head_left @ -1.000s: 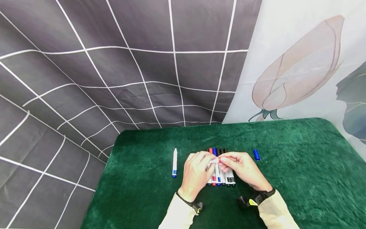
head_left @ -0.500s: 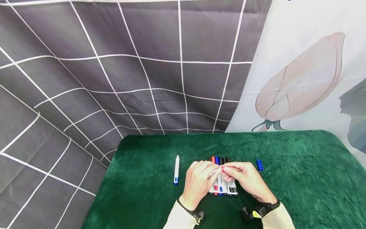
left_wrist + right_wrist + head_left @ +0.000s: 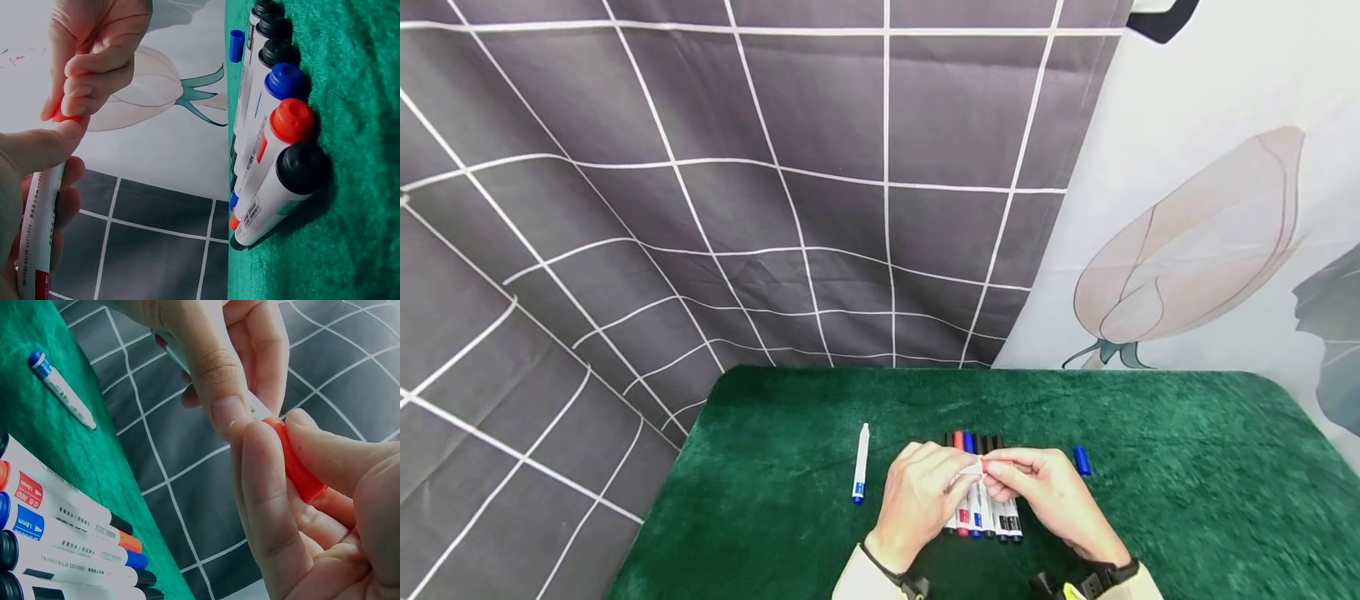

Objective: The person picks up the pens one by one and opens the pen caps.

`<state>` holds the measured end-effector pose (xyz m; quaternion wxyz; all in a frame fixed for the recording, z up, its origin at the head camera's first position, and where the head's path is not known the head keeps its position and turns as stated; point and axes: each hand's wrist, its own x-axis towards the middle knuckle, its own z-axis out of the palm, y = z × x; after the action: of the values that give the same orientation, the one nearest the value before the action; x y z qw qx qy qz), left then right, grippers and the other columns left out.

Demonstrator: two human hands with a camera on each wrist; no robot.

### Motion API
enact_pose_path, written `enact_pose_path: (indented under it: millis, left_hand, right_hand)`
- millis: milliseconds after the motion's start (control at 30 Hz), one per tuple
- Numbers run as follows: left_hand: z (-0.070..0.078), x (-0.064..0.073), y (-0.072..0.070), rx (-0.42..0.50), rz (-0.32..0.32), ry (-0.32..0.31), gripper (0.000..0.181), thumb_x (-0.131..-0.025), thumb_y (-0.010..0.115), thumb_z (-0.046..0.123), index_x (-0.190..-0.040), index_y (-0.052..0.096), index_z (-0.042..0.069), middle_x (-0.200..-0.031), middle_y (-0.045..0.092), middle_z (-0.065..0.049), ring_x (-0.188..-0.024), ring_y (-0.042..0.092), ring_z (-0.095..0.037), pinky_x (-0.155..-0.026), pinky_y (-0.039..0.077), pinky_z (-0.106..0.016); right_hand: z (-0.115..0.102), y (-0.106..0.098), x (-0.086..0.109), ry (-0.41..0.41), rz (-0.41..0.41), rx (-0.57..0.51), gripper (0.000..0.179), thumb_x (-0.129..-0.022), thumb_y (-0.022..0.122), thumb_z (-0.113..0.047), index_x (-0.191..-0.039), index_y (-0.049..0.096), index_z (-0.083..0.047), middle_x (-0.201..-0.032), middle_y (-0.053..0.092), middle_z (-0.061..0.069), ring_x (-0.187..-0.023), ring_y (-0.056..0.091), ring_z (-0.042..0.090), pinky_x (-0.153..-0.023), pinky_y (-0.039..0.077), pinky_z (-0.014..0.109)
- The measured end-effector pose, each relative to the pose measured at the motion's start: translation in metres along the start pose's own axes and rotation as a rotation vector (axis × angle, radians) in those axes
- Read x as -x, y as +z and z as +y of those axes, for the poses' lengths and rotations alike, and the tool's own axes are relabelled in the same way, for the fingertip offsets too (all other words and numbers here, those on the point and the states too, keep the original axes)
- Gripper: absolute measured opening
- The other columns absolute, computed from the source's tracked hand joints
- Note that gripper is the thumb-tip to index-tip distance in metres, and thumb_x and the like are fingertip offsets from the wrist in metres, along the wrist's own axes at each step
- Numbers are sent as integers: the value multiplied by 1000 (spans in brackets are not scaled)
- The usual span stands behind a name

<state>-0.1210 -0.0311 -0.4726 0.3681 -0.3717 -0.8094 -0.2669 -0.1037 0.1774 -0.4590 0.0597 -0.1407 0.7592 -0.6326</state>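
Note:
My left hand [image 3: 921, 496] grips the white barrel of a red marker [image 3: 40, 231] above the table. The fingers and thumb of my right hand [image 3: 1045, 492] pinch the red cap [image 3: 299, 464] at the marker's end. Cap and barrel meet right between the two hands. Below them lies a row of capped whiteboard markers [image 3: 977, 508], side by side, in black, red and blue; the hands partly cover it in the head view. To the left, an uncapped blue marker [image 3: 861, 463] lies on its own with its pale tip pointing away. A loose blue cap [image 3: 1081, 460] lies to the right.
A green velvety cloth [image 3: 760, 517] covers the table. Behind its far edge hangs a grey curtain [image 3: 820, 125] with white grid lines, beside a white cloth [image 3: 1210, 167] printed with a pink flower bud.
The head view has tilted up, so the table and hands sit lower in it. Both hands keep their hold on the red marker and its cap, with little visible movement.

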Motion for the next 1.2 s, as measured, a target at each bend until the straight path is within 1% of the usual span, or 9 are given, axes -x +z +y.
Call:
enact_pose_path:
  millis: [100,167,300,433,533,767,933,1100,1200]
  left_hand:
    - [-2,0,0,0,-7,7,14,-92,74,28,-101,77,18,-95,74,10,-85,68,-3,-75,47,-19]
    - [-3,0,-1,-5,-14,14,15,-92,74,28,-102,77,17,-96,75,9,-85,68,-3,-75,48,-19]
    - [-5,0,-2,-15,-33,20,16,-93,73,28,-103,77,17,-97,75,9,-83,68,-3,-73,48,-17]
    - [-4,1,-3,-29,-54,-5,16,-92,72,29,-103,76,18,-97,75,10,-79,68,-4,-70,48,-15]
    - [-4,3,-3,-62,-63,-18,18,-91,70,30,-103,77,19,-92,74,10,-74,67,-4,-66,48,-14]
    - [-4,6,-2,-116,-94,-28,17,-89,68,31,-100,77,22,-77,66,12,-62,61,-5,-57,44,-14]
    - [-5,7,-3,-126,-124,-36,16,-91,67,32,-100,78,25,-73,62,13,-58,58,-4,-52,40,-12]
    - [-5,7,-4,-128,-157,-43,15,-90,68,32,-100,77,26,-71,61,14,-55,55,-4,-49,37,-12]
    - [-5,8,-4,-130,-171,-44,13,-90,67,32,-97,76,26,-67,58,13,-51,52,-5,-47,32,-12]
  right_hand:
    - [-1,1,-1,1,20,21,25,-100,60,-12,-113,71,6,-86,75,8,-74,70,10,-69,58,30]
    - [-2,2,-1,23,41,40,25,-99,63,-15,-112,73,4,-83,74,4,-72,69,9,-68,57,29]
    - [-3,3,-2,64,66,46,24,-97,66,-18,-110,75,0,-78,72,2,-69,67,9,-67,55,28]
    - [-3,5,-4,12,47,26,22,-98,65,-14,-108,75,2,-78,72,2,-68,66,10,-66,56,29]
    - [-3,5,-4,-32,25,9,21,-98,63,-11,-108,74,4,-78,72,3,-67,66,9,-64,56,29]
    - [-5,7,-3,-29,13,7,22,-99,62,-12,-110,74,3,-80,73,3,-67,67,10,-63,57,30]
    - [-5,8,-3,-42,17,12,21,-98,63,-11,-110,74,3,-81,74,4,-67,67,10,-63,57,30]
    - [-4,9,-2,-46,17,21,21,-99,63,-10,-110,74,3,-82,75,6,-68,67,9,-63,57,30]
    - [-4,9,-1,-41,14,20,21,-99,62,-11,-111,74,3,-83,75,7,-69,68,9,-64,57,30]
